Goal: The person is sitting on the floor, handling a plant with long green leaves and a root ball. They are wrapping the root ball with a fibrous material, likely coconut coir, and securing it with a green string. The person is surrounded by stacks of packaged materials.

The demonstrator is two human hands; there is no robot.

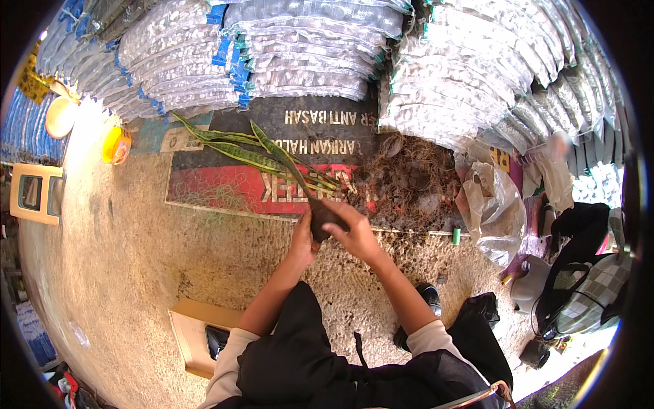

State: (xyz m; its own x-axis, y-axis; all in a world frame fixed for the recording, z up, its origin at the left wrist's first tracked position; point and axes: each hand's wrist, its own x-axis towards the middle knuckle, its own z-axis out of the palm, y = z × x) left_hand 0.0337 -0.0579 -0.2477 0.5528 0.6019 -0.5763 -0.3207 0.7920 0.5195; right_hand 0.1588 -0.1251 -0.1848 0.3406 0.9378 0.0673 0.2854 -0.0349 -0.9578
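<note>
A snake plant [298, 176] with a dark brown root ball [323, 219] is between my two hands, its long green leaf pointing up and to the left. My left hand [302, 236] closes round the near left side of the root ball. From the right, my right hand [355, 234] grips the ball's upper side, thumb laid across it. Just beyond, several cut or loose snake plant leaves [235, 148], green with yellow edges, lie on a printed banner sheet [204, 178]. To their right spreads a heap of brown roots and soil [412, 174].
Stacked clear bags [306, 51] line the far side. A yellow bucket [116, 144] and a tan stool [35, 194] stand left; another stool [197, 334] is near my left elbow. Right of the heap are a crumpled plastic bag [492, 211], a small green cylinder [456, 236] and a checked bag [589, 293].
</note>
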